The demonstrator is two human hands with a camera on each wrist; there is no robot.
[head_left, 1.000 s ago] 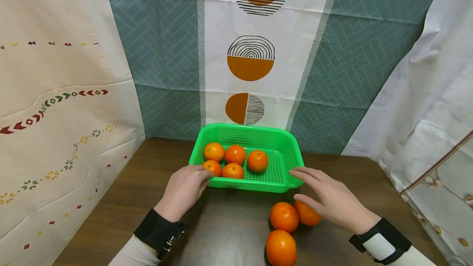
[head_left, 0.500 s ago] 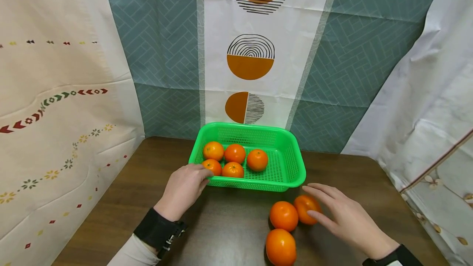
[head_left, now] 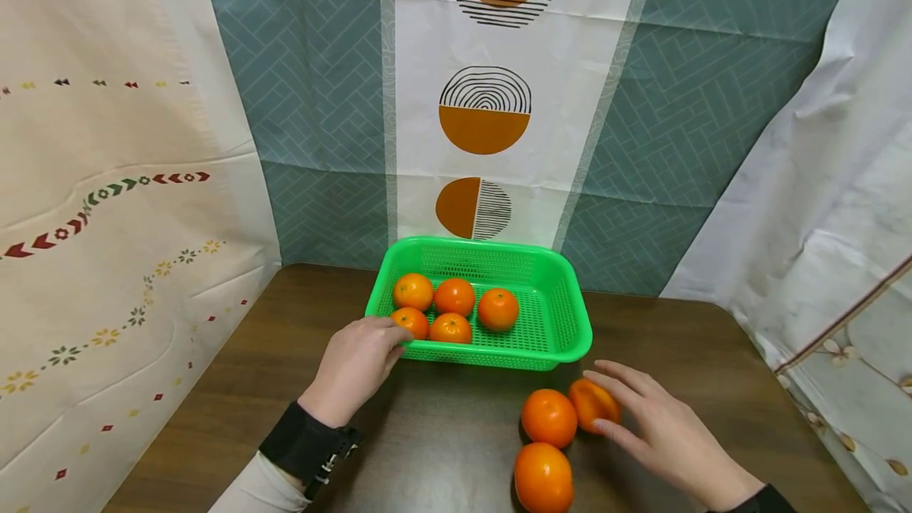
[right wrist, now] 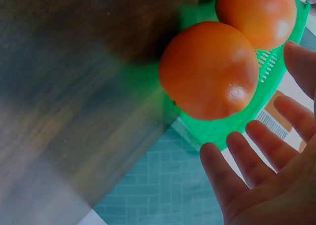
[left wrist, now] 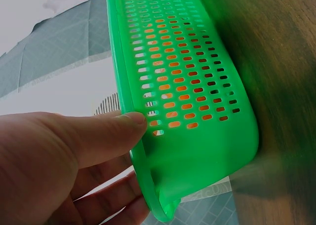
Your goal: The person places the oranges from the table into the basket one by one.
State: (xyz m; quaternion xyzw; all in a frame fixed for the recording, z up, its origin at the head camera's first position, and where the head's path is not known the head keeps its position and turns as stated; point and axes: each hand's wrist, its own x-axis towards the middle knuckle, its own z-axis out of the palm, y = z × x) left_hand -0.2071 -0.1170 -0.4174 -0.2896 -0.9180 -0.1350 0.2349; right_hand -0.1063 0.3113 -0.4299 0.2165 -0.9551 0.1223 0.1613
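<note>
A green plastic basket (head_left: 570,339) stands on a dark wooden table and holds several oranges (head_left: 454,297). My left hand (head_left: 359,359) grips its front left corner. In the left wrist view my thumb (left wrist: 106,129) presses the rim of the basket (left wrist: 192,87), with the other fingers behind that rim. Three oranges lie on the table in front of the basket's right end. My right hand (head_left: 627,414) is open with spread fingers and touches the rightmost orange (head_left: 593,402). The right wrist view shows that orange (right wrist: 210,69) close to my straight fingers (right wrist: 247,170).
The other two loose oranges (head_left: 549,418) (head_left: 543,477) sit just left of my right hand. Patterned curtains close in the table at the back, left and right. Bare table (head_left: 442,434) shows between my hands.
My right hand has left the basket's right corner and come back down to the rightmost loose orange on the table. My left hand has stayed on the basket.
</note>
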